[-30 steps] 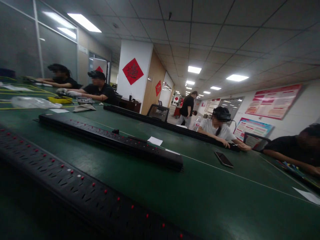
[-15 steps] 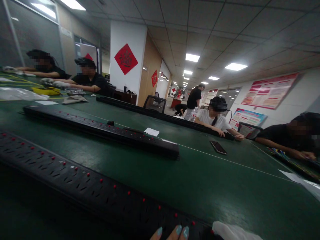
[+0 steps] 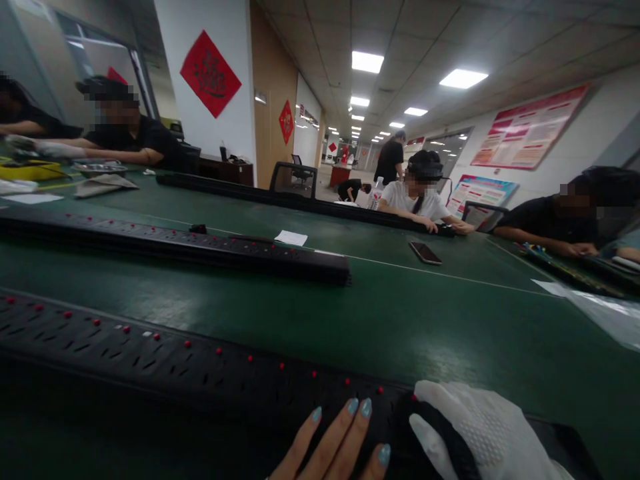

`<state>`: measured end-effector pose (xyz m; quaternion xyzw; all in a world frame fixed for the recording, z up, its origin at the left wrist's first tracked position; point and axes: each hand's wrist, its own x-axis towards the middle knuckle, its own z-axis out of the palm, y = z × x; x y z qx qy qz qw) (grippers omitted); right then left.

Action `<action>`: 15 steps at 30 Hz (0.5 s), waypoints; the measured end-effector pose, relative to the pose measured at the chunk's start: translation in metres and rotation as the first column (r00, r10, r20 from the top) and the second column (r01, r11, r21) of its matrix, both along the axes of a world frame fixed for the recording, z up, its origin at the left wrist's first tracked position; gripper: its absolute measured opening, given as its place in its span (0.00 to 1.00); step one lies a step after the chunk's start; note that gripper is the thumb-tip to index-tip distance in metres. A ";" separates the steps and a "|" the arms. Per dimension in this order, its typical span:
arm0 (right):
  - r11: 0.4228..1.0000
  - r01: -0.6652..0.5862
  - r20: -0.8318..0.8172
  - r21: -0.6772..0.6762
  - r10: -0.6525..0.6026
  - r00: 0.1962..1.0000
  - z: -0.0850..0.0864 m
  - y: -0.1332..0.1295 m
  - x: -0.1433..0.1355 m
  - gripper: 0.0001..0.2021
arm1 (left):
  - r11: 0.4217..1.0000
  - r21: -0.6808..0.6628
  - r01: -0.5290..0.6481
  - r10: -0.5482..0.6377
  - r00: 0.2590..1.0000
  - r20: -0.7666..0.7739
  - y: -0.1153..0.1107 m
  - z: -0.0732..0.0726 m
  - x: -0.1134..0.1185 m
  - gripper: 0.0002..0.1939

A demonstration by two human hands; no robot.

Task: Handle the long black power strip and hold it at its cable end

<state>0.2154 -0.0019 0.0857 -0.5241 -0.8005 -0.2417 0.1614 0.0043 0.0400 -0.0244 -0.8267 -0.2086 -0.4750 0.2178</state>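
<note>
Across the near side of the table lies a long black power strip (image 3: 165, 367) with rows of socket slots and red buttons along it. My left hand (image 3: 340, 440), bare with light-blue nails, rests on its top with the fingers stretched out. Just to the right, my right hand (image 3: 480, 427) in a white dotted glove is curled round a dark, rounded object (image 3: 440, 427) at the strip's right part. What kind of object this is I cannot make out. Beyond my hands, a second black power strip (image 3: 240, 257) lies on the green tabletop.
A phone (image 3: 425, 253) and a white paper slip (image 3: 291, 238) lie farther back. Another long black bar (image 3: 260, 201) runs along the far edge, where a person in white (image 3: 420, 200) works. Clear plastic (image 3: 610, 313) and coloured wires (image 3: 545, 263) are at the right.
The view has tilted down and turned a little, so both my hands show more fully. My left fingers stay on the power strip, and the gloved right hand now shows round the dark object.
</note>
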 end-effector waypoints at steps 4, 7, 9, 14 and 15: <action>0.999 -0.012 -0.041 -0.037 0.011 0.999 -0.002 -0.001 0.001 0.12 | 0.997 -0.065 0.039 -0.040 0.999 -0.013 -0.003 0.004 -0.005 0.12; 0.996 -0.006 -0.069 -0.092 0.000 0.998 -0.002 -0.002 0.001 0.11 | 0.989 -0.141 0.049 -0.057 0.997 -0.051 -0.008 0.009 -0.008 0.13; 0.995 -0.009 -0.074 -0.099 0.001 0.997 -0.002 -0.002 0.001 0.11 | 0.986 -0.159 0.049 -0.066 0.992 -0.107 -0.010 0.012 -0.010 0.14; 0.994 -0.024 -0.074 -0.108 0.016 0.997 -0.001 -0.001 0.001 0.11 | 0.986 -0.166 0.030 -0.047 0.994 -0.099 -0.011 0.012 -0.011 0.14; 0.994 -0.022 -0.072 -0.110 0.014 0.997 0.000 0.000 0.001 0.11 | 0.987 -0.161 0.027 -0.042 0.995 -0.095 -0.011 0.012 -0.011 0.14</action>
